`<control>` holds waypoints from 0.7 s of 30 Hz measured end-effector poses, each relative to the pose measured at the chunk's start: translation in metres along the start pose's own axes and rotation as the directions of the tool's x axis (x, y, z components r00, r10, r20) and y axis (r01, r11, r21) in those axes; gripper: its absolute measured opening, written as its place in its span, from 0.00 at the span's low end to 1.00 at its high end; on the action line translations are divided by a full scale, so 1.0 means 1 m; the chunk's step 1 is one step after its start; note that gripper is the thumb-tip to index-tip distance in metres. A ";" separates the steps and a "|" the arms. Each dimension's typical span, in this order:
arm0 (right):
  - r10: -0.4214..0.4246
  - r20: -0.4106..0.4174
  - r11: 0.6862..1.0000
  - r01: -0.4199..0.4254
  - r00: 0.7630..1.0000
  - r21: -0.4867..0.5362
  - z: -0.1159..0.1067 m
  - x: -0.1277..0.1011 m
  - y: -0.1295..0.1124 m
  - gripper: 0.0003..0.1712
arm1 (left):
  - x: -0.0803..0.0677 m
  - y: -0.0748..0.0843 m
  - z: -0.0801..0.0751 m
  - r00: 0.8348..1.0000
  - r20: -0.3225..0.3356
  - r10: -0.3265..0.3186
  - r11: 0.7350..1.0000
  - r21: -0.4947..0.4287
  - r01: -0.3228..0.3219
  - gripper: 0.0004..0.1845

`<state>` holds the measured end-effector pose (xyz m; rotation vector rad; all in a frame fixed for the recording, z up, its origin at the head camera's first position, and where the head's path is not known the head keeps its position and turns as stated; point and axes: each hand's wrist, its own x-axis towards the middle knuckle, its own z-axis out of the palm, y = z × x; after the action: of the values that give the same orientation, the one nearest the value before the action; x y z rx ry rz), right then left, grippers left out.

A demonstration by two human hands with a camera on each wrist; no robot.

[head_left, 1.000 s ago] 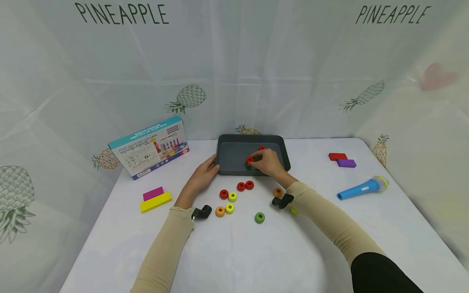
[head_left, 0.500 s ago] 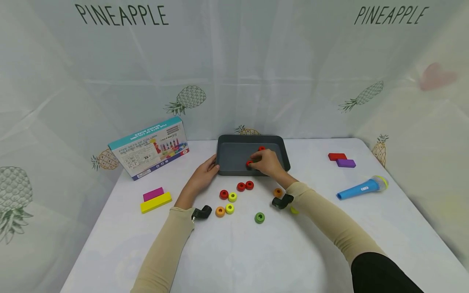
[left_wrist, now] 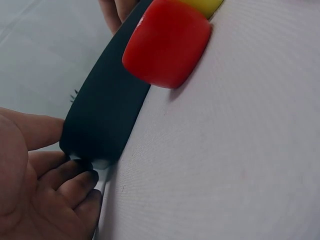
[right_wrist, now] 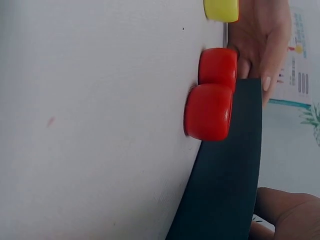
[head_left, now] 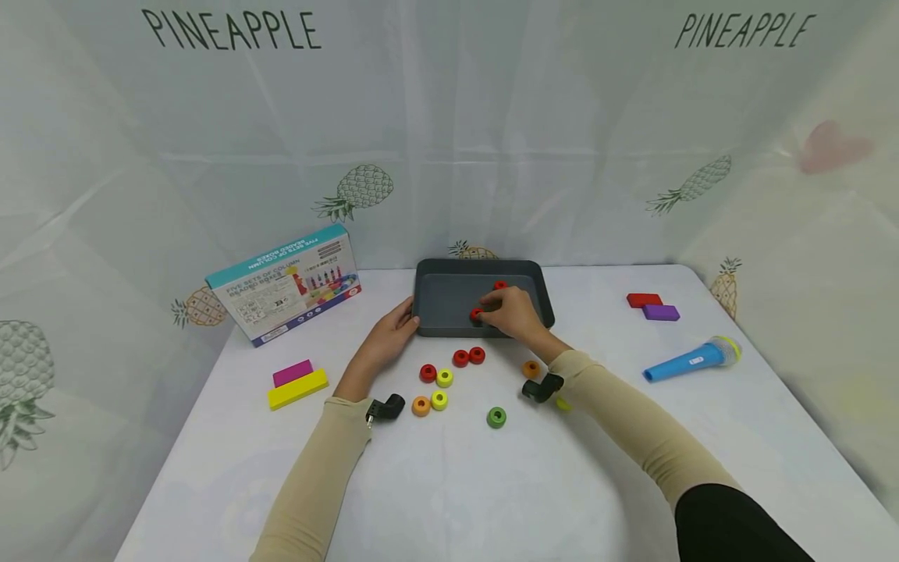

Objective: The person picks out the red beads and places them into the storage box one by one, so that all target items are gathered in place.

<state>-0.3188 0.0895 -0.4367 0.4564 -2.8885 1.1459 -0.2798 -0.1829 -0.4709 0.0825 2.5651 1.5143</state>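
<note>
Bead (head_left: 475, 314) sits at nine o'clock of your right hand (head_left: 513, 311), pinched by near-closed fingers (head_left: 494, 297); your left hand (head_left: 389, 332) grips the tray (head_left: 445, 300).

The word "PINEAPPLE" stands twice in dark capitals on the far cloth backdrop (head_left: 449, 117), once at left and once at right. On the far left, the cardboard box (head_left: 288, 290) bears "FIVE SETS OF COLUMN BEADED BOXES" along its teal edge (head_left: 276, 256) and "FIVE SETS OF COLUMN" on its large face; its finer print is too small to read.
</note>
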 end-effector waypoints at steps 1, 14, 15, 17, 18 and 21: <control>-0.001 -0.001 1.000 0.001 1.000 0.001 0.000 0.000 0.000 0.19 | 0.000 0.000 0.000 1.000 0.000 0.001 1.000 0.000 -0.001 0.33; -0.022 -0.021 0.999 0.022 1.000 0.027 -0.009 -0.014 -0.005 0.18 | -0.001 0.002 0.001 1.000 0.002 0.001 1.000 -0.011 -0.001 0.33; -0.023 -0.022 0.999 0.024 0.999 0.029 -0.010 -0.017 -0.006 0.18 | -0.002 0.002 0.001 1.000 0.002 0.002 1.000 -0.012 -0.002 0.33; -0.021 -0.022 0.999 0.022 1.000 0.039 -0.011 -0.024 -0.010 0.18 | -0.001 0.002 0.001 1.000 0.006 -0.004 1.000 -0.008 0.004 0.32; -0.022 -0.020 0.999 0.022 1.000 0.044 -0.012 -0.027 -0.011 0.18 | -0.001 0.001 0.001 1.000 0.005 -0.006 1.000 -0.008 0.006 0.32; -0.032 -0.012 0.997 0.033 0.999 0.066 -0.012 -0.037 -0.015 0.19 | -0.002 0.002 0.001 1.000 0.003 -0.014 1.000 -0.004 0.014 0.32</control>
<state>-0.2805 0.0971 -0.4220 0.4954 -2.8303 1.2379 -0.2780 -0.1815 -0.4694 0.0657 2.5553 1.5129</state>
